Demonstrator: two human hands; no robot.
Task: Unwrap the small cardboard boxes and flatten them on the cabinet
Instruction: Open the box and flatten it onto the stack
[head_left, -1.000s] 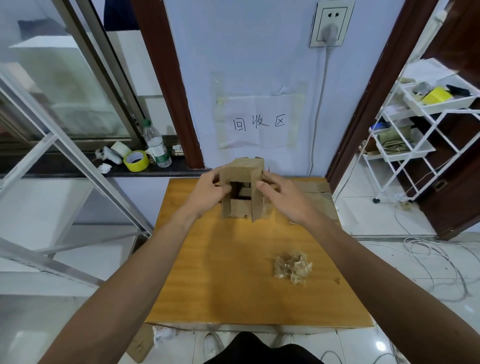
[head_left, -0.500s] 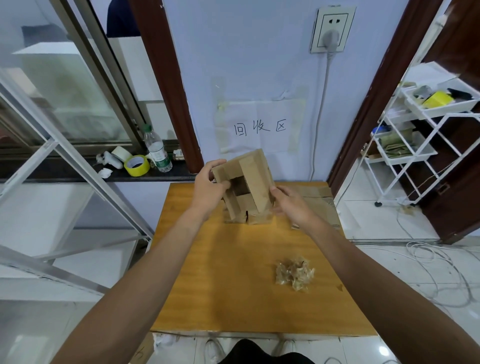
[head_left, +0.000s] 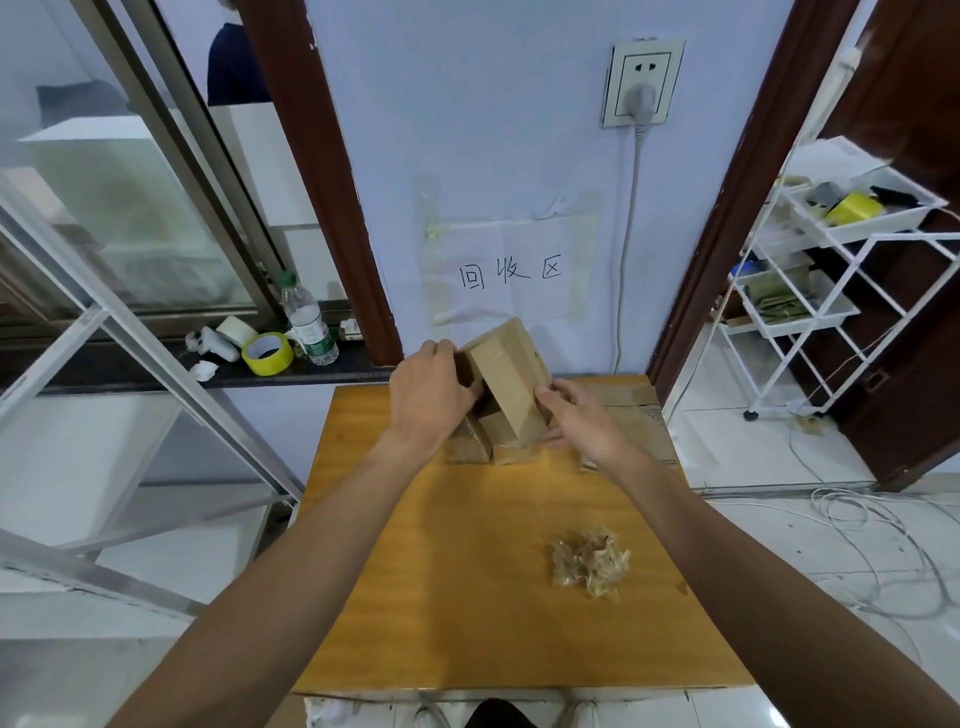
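Gripping a tilted matte-brown cardboard box (head_left: 511, 384) over the glossy orange wooden cabinet (head_left: 467, 597): left hand (head_left: 431, 395), right hand (head_left: 587, 426), fingers curled.

Recycling corner, per taped wall sign (head_left: 511, 273)

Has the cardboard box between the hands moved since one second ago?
Yes. The cardboard box was upright over the cabinet; now its top leans left, toward the left hand.

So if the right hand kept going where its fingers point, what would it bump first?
The cardboard box: the right hand grips its right side, fingers pointing left. Behind the box probably comes the left hand, though depth is unclear.
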